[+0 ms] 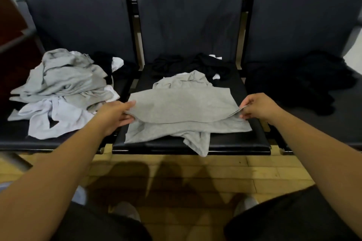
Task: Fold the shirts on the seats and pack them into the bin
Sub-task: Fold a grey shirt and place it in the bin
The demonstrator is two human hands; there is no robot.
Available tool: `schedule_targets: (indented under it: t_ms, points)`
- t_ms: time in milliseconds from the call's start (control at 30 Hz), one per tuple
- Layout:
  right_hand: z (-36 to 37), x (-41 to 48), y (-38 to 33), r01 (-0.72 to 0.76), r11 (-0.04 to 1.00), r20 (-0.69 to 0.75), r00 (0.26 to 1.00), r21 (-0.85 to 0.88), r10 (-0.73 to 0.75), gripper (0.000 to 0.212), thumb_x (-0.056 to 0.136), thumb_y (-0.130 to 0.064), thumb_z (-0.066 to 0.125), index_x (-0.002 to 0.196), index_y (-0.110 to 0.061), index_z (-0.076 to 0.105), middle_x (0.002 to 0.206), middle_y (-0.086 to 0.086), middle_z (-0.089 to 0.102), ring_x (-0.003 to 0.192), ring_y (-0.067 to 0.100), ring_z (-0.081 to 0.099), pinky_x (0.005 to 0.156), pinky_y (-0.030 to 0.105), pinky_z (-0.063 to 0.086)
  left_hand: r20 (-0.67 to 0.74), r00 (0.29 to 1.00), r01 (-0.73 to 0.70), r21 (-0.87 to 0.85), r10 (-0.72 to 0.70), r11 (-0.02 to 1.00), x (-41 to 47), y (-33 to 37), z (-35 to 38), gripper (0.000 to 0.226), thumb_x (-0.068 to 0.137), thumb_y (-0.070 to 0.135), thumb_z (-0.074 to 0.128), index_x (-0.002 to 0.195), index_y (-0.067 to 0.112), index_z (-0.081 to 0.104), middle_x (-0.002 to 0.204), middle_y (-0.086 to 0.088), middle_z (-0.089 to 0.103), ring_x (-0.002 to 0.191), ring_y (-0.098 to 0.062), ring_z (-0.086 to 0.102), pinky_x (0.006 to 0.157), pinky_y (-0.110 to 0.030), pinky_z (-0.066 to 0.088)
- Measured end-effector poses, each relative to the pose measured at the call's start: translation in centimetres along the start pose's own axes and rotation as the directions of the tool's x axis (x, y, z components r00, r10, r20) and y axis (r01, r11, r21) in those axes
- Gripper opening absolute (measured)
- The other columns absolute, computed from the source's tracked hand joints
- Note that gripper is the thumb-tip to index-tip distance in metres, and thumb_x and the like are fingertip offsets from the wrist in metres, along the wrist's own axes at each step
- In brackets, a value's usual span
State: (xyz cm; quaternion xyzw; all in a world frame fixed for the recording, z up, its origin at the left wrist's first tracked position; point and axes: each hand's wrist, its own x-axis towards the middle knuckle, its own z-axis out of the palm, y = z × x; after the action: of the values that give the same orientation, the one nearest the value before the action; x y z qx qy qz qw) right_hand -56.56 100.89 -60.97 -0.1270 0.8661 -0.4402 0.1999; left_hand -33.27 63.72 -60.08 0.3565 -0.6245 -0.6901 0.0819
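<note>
I am looking down at a grey shirt (182, 109) lying on the middle seat (244, 139), part-folded. The left hand (115, 115) is gripping the top layer's left edge, thumb on top. The right hand (258, 108) is pinching its right corner. I am judging that both edges need holding level and taut, then smoothing flat. No bin is showing.

A row of three dark padded seats (237, 141) is carrying the laundry. A light grey fabric shirt (182, 107) is lying on the middle seat, pinched at both ends by the left hand (115, 115) and the right hand (258, 109). Left of the left grip, a heap of grey and white shirts (62, 88) is sprawling. Beyond the grips, crumpled black garments (192, 64) are lying. Right of the right grip, a black clothing pile (321, 84) is resting.
</note>
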Motion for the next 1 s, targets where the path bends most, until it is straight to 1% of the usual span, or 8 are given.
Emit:
schedule_targets:
  t_ms: [133, 267, 467, 700, 767, 867, 933, 1000]
  points:
    - [0.0, -0.3, 0.2, -0.046, 0.959, -0.033, 0.998, 0.278, 0.058, 0.018, 0.082, 0.016, 0.069, 0.084, 0.0, 0.062, 0.086, 0.022, 0.068, 0.083, 0.029, 0.073, 0.068, 0.028, 0.063, -0.129, 0.99, 0.035, -0.227, -0.066, 0.973, 0.3, -0.7, 0.4, 0.01, 0.098, -0.004, 0.052, 0.092, 0.004, 0.055, 0.107, -0.018, 0.066, 0.089, -0.026, 0.068, 0.07, -0.033, 0.058]
    - [-0.7, -0.1, 0.8, -0.121, 0.854, -0.037, 0.986, 0.505, 0.161, 0.025, 0.089, 0.017, 0.053, 0.081, -0.006, 0.058, 0.09, 0.022, 0.068, 0.089, 0.031, 0.074, 0.073, 0.032, 0.063, -0.014, 0.99, 0.116, -0.498, -0.142, 0.859, -0.5, 0.6, -0.5, 0.017, 0.101, -0.005, 0.041, 0.092, 0.0, 0.055, 0.082, -0.016, 0.072, 0.07, -0.019, 0.075, 0.061, -0.028, 0.062]
    - [0.1, -1.1, 1.9, -0.139, 0.987, 0.083, 0.988, 0.076, 0.133, 0.021, 0.084, 0.022, 0.056, 0.082, 0.002, 0.064, 0.084, 0.02, 0.065, 0.089, 0.03, 0.066, 0.063, 0.024, 0.06, 0.01, 0.915, 0.404, -0.015, -0.403, 0.915, -0.9, -2.7, -1.5, 0.013, 0.098, -0.002, 0.055, 0.109, 0.002, 0.059, 0.106, -0.016, 0.066, 0.082, -0.024, 0.068, 0.05, -0.025, 0.059]
    - [-0.4, -1.5, 0.9, 0.049, 0.932, 0.123, 0.992, -0.36, -0.004, 0.014, 0.08, -0.008, 0.081, 0.089, -0.006, 0.07, 0.085, 0.006, 0.068, 0.074, 0.014, 0.06, 0.059, 0.022, 0.041, -0.052, 0.933, 0.359, 0.128, -0.355, 0.925, -0.9, -1.9, -2.0, 0.009, 0.1, 0.002, 0.053, 0.107, 0.002, 0.058, 0.075, -0.011, 0.069, 0.05, -0.012, 0.067, 0.045, -0.019, 0.054]
    - [-0.4, -1.5, 1.1, 0.105, 0.872, 0.162, 0.986, -0.478, -0.03, 0.012, 0.082, -0.011, 0.08, 0.088, -0.01, 0.07, 0.087, 0.004, 0.068, 0.079, 0.016, 0.062, 0.06, 0.023, 0.042, -0.085, 0.968, 0.25, 0.249, -0.236, 0.936, -1.1, -1.8, -2.0, 0.018, 0.098, 0.0, 0.057, 0.114, 0.005, 0.05, 0.086, -0.014, 0.066, 0.05, -0.012, 0.068, 0.046, -0.02, 0.055]
    - [-0.1, -1.7, 1.0, 0.188, 0.724, 0.21, 0.976, -0.663, -0.061, 0.007, 0.087, -0.014, 0.075, 0.089, -0.015, 0.068, 0.091, 0.0, 0.065, 0.082, 0.015, 0.06, 0.06, 0.021, 0.042, 0.095, 0.993, -0.116, 0.771, 0.067, 0.626, -1.8, -1.9, -1.8, 0.04, 0.091, -0.001, 0.064, 0.114, 0.018, 0.037, 0.089, -0.017, 0.066, 0.053, -0.018, 0.067, 0.05, -0.029, 0.055]
    - [0.0, -1.8, 0.6, 0.217, 0.625, 0.22, 0.973, -0.75, -0.074, 0.005, 0.09, -0.013, 0.069, 0.09, -0.017, 0.066, 0.091, 0.0, 0.062, 0.076, 0.013, 0.057, 0.058, 0.022, 0.04, 0.265, 0.958, -0.286, 0.917, 0.11, 0.277, -2.0, -2.4, -0.8, 0.029, 0.091, 0.005, 0.061, 0.108, 0.021, 0.044, 0.083, -0.015, 0.065, 0.059, -0.022, 0.059, 0.056, -0.03, 0.048]
    - [0.0, -2.0, 0.2, 0.205, 0.574, 0.19, 0.978, -0.793, -0.087, 0.01, 0.091, -0.008, 0.062, 0.086, -0.017, 0.062, 0.09, 0.002, 0.061, 0.075, 0.015, 0.056, 0.059, 0.025, 0.04, 0.323, 0.939, -0.332, 0.94, 0.116, 0.077, -1.8, -3.0, 0.1, 0.007, 0.095, 0.012, 0.059, 0.099, 0.018, 0.059, 0.089, -0.011, 0.061, 0.074, -0.025, 0.056, 0.066, -0.032, 0.045]
